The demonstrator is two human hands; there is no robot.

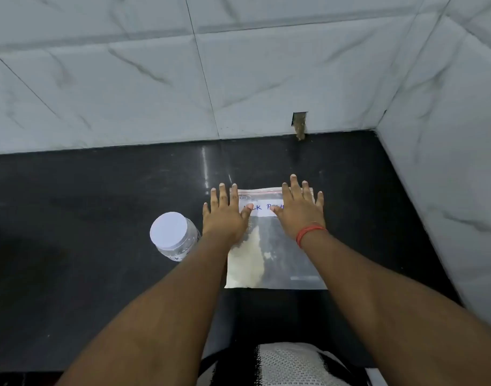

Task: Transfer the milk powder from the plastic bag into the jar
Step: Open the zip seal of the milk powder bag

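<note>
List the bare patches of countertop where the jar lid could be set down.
Bare black countertop runs wide left of the jar, along the tiled wall beyond the plastic bag, and in a narrower strip right of the bag. It is crowded in the middle: jar, left hand, right hand and bag sit close together.

Head view, steeply down, seemingly close.

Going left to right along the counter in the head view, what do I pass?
Jar with its white lid on → left hand, flat, at the bag's left edge → labelled bag of milk powder, lying flat → right hand, flat on the bag's right side, red thread at the wrist.
</note>
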